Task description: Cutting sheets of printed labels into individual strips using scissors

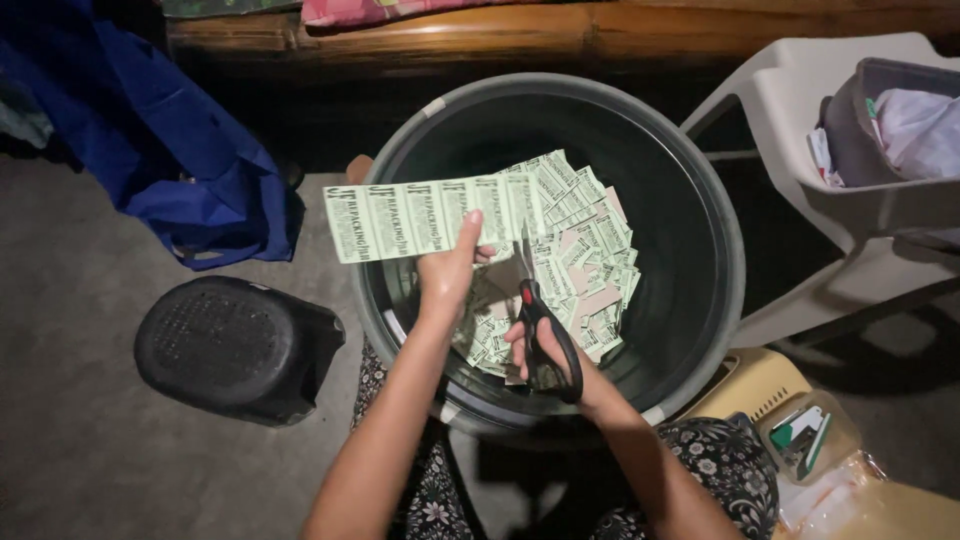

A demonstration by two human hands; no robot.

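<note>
Grey concrete floor (pixel 90 400), dark bucket (pixel 700 200), bamboo bench (pixel 500 35)

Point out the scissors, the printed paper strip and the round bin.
scissors (pixel 545 335): head view, on the black handle loops.
printed paper strip (pixel 400 220): head view, on the middle of the pale green strip.
round bin (pixel 725 250): head view, on its right rim.

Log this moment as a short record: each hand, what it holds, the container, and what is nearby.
left hand: holds a pale green printed paper strip over the bucket
right hand: grips black-handled scissors, blades at the strip's right end
bucket: dark, round, holds a heap of cut paper slips
left of bucket: overturned black stool, blue bag
right of bucket: pale plastic chair
</note>
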